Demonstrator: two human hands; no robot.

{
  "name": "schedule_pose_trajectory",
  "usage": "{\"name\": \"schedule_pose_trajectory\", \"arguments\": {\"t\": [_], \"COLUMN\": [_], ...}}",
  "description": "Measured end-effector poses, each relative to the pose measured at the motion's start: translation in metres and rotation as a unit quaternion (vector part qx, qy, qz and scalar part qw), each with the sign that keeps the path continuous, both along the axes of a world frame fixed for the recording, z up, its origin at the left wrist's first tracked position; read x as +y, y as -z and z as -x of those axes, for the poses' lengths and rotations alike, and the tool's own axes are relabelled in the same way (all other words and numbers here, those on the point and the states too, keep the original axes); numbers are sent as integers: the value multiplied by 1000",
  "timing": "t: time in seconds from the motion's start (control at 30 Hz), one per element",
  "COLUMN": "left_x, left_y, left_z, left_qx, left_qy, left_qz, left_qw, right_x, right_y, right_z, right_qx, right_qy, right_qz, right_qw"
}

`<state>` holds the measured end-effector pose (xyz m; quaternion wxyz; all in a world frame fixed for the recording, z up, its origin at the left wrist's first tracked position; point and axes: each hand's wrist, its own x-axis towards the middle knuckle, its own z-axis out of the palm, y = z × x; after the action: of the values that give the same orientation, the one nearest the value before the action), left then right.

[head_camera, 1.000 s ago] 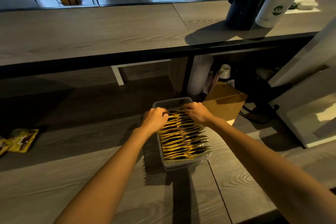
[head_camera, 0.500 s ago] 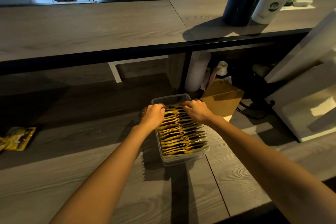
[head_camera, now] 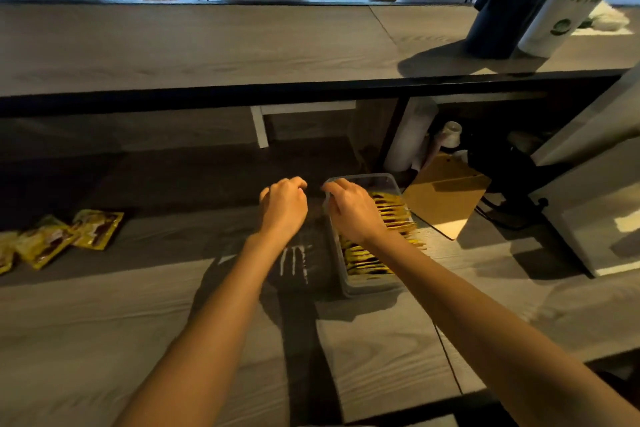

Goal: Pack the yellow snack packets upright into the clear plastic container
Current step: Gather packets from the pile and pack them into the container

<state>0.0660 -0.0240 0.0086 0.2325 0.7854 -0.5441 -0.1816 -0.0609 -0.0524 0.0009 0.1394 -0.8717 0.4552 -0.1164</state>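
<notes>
A clear plastic container (head_camera: pixel 371 285) stands on the lower wooden counter, right of centre. A row of yellow snack packets (head_camera: pixel 394 217) stands upright in it, filling most of its length. My right hand (head_camera: pixel 351 210) lies over the container's far left corner, with curled fingers on the packets and the thumb outside the left wall, gripping the rim. My left hand (head_camera: pixel 284 208) hovers just left of the container, apart from it, its fingers loosely curled and holding nothing. Several loose yellow packets (head_camera: pixel 98 229) lie flat at the far left.
A brown clipboard (head_camera: pixel 446 198) lies just right of the container. White rolls (head_camera: pixel 410 135) and dark cables sit under the raised shelf (head_camera: pixel 207 45) behind. A white panel (head_camera: pixel 595 204) stands at the right. A white cylinder (head_camera: pixel 571 0) stands on the shelf.
My left hand has let go of the container's left side and moved left. My right hand has shifted to the container's left rim. The view has turned left, showing more loose packets.
</notes>
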Motion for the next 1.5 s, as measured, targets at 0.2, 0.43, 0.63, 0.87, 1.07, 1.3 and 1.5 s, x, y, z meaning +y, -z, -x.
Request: {"name": "schedule_pose_trajectory", "arguments": {"t": [0.2,0.43,0.63,0.87,1.07,1.3,1.5], "left_x": [72,159,216,273,321,350,346], "left_y": [11,32,49,78,99,123,134], "left_z": [-80,-186,-277,-376,-429,-457,-436], "left_qx": [10,12,9,6,55,87,16], "left_qy": [-109,-206,-282,-357,-463,-429,-322], "left_qz": [-26,-90,-132,-198,-235,-244,-202], "left_qw": [994,974,950,913,853,865,925], "right_x": [49,115,156,194,231,264,251], "right_y": [8,30,46,67,91,97,106], "right_z": [-84,-201,-306,-414,-488,-543,-526], "right_qx": [52,103,137,181,223,269,238], "right_qy": [-58,-132,-217,-290,-375,-455,-455], "right_qz": [-68,-139,-170,-171,-159,-135,-119], "right_qw": [995,976,952,924,886,838,850]}}
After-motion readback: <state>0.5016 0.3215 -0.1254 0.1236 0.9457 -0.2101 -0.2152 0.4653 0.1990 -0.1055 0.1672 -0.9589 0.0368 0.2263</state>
